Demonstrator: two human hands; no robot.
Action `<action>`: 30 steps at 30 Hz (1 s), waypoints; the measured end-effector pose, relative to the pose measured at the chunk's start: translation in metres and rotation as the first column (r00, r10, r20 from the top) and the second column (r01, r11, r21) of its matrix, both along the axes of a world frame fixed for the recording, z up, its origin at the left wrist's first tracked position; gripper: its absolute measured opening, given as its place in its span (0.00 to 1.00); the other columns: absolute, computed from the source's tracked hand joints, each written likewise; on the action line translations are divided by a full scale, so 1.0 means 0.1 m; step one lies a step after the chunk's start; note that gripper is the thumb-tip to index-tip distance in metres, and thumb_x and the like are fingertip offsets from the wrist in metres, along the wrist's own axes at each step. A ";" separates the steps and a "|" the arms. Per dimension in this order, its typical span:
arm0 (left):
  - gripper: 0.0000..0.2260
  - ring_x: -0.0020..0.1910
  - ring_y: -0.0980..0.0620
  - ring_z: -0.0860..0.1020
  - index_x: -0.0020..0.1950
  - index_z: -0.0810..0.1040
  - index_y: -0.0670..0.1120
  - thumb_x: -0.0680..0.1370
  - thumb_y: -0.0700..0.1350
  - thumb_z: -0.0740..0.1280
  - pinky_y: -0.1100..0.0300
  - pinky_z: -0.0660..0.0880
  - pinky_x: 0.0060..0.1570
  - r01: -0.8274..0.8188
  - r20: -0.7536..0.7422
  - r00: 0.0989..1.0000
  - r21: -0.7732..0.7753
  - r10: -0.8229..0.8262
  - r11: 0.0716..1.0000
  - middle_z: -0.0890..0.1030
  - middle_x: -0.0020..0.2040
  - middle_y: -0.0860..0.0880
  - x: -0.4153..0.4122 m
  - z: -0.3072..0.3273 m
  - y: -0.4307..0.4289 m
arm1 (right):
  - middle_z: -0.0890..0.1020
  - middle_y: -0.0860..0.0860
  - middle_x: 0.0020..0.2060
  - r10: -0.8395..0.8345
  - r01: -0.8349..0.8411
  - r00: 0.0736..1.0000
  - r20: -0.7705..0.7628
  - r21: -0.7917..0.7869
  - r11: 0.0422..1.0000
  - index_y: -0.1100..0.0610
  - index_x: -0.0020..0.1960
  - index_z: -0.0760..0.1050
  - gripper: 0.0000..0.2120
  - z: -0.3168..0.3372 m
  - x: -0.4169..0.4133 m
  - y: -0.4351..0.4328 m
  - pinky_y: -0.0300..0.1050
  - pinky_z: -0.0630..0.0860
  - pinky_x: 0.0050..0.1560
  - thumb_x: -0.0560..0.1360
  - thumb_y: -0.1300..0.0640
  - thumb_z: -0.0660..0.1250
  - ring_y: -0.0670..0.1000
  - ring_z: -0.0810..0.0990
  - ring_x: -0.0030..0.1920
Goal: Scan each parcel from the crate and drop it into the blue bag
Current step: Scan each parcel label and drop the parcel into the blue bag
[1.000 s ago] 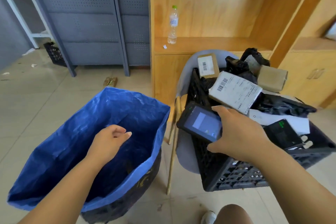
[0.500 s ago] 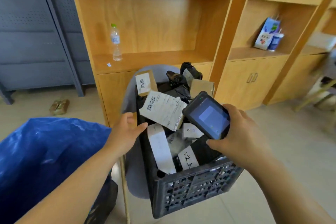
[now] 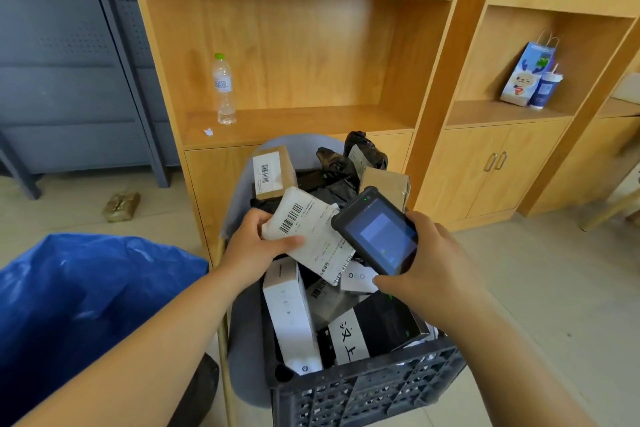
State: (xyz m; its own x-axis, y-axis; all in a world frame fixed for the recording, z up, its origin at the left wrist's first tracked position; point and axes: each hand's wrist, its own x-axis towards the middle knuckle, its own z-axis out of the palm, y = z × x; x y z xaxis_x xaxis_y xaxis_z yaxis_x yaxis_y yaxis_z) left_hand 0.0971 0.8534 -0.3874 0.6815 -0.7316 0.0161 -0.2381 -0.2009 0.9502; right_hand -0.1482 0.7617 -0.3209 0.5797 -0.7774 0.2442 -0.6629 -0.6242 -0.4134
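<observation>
Over crate (image 3: 363,392): left hand (image 3: 249,248) fingers grasp white parcel (image 3: 318,243); right hand (image 3: 433,274) grips handheld scanner (image 3: 377,232). Scan step pending; next, aim scanner at barcode (image 3: 291,218).

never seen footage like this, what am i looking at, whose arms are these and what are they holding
No machine here: a person wears a camera on the head, so the picture looks forward and down at their two bare hands. The left hand grips a white parcel with a barcode label, at the top of a black crate packed with boxes and dark bags. The right hand holds a scanner, its screen lit, beside that parcel. An open blue bag stands at lower left. A water bottle stands on the wooden shelf behind.
</observation>
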 end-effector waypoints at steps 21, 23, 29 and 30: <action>0.25 0.46 0.62 0.82 0.54 0.73 0.65 0.62 0.53 0.79 0.70 0.77 0.37 -0.124 0.004 0.990 -0.471 0.143 0.873 0.80 0.49 0.69 -0.26 0.45 1.09 | 0.68 0.41 0.49 -0.011 0.009 0.958 0.287 0.008 1.000 0.43 0.64 0.58 0.42 0.04 -0.14 0.62 0.49 0.73 0.41 0.57 0.45 0.77 0.47 0.71 0.48; 0.25 0.48 0.60 0.82 0.54 0.74 0.67 0.60 0.56 0.78 0.69 0.78 0.37 -0.198 0.042 0.969 -0.453 0.243 0.869 0.81 0.52 0.65 -0.16 0.41 1.40 | 0.70 0.42 0.51 0.045 -0.043 0.964 0.262 -0.016 0.999 0.43 0.64 0.58 0.42 0.04 -0.04 0.77 0.48 0.73 0.40 0.57 0.44 0.77 0.48 0.72 0.50; 0.26 0.54 0.57 0.79 0.52 0.74 0.70 0.56 0.65 0.76 0.64 0.76 0.46 -0.404 0.129 0.879 -0.309 0.459 0.861 0.74 0.62 0.59 0.18 0.11 2.29 | 0.72 0.47 0.59 0.231 -0.230 0.973 0.020 -0.031 0.973 0.45 0.69 0.55 0.45 0.01 0.34 1.26 0.46 0.72 0.41 0.58 0.42 0.75 0.52 0.75 0.49; 0.26 0.53 0.56 0.79 0.52 0.74 0.70 0.55 0.66 0.76 0.62 0.77 0.47 -0.430 0.131 0.866 -0.295 0.482 0.853 0.74 0.61 0.59 0.22 0.07 2.41 | 0.72 0.47 0.59 0.262 -0.263 0.965 -0.032 -0.034 0.964 0.45 0.69 0.55 0.46 0.01 0.40 1.35 0.46 0.73 0.40 0.58 0.42 0.75 0.52 0.75 0.49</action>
State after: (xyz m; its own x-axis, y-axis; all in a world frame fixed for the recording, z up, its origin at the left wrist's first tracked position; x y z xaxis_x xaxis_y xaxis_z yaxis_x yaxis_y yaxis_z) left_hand 0.1193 1.0946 -0.3805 0.9009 -0.2927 0.3205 -0.3615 -0.0973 0.9273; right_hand -0.1086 0.8963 -0.3204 0.7687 -0.5878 0.2522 -0.4846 -0.7925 -0.3703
